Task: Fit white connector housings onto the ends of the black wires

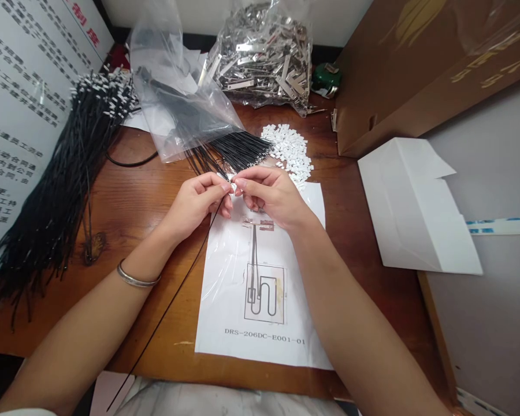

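Note:
My left hand (201, 199) pinches a thin black wire (176, 294) near its upper end. The wire's long tail runs down past my left forearm to the table's front edge. Fingertips of my right hand (273, 193) are closed at the wire's end, meeting the left fingertips. What they pinch there is too small and covered to make out. Just beyond both hands lies a bundle of black wires (242, 148), partly inside a clear plastic bag (169, 138). To its right is a pile of small white connector housings (291, 151). Below my hands lies a printed drawing sheet (223, 315).
A large bundle of black wires with white ends (47, 196) lies at left against a printed board (17, 104). Behind are a bag of metal clips (260, 66) and a green tape measure (326, 78). A brown box (407, 75) and folded white card (416, 214) stand right.

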Available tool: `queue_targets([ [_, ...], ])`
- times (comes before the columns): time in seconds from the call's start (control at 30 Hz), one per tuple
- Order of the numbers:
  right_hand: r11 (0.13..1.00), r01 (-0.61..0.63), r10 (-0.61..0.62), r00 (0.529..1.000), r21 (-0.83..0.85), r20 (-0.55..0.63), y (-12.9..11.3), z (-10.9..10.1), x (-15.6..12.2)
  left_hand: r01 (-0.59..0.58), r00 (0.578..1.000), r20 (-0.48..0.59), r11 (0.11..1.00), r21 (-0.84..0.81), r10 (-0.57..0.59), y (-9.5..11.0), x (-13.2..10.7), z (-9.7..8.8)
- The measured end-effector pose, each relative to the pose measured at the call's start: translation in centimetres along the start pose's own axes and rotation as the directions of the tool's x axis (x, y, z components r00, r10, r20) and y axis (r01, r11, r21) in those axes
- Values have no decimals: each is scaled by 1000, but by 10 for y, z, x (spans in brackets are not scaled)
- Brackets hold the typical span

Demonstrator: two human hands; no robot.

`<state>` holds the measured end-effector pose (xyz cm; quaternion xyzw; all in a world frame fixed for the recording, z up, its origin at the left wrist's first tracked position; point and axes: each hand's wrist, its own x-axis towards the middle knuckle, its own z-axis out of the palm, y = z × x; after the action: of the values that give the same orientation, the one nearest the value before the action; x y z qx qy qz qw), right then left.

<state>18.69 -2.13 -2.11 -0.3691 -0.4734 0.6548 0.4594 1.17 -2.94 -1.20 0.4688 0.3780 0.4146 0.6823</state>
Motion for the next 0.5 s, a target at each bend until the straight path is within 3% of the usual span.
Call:
queue_targets([
  [0.17,999,-38,38,998,-19,-41,0,1,0,-70,996,-50,996,52,73,-3,1,2],
  [0.5,999,-50,51,996,19,-71,-2,4,0,-60,990,-122,989,132,76,2,-1,8],
])
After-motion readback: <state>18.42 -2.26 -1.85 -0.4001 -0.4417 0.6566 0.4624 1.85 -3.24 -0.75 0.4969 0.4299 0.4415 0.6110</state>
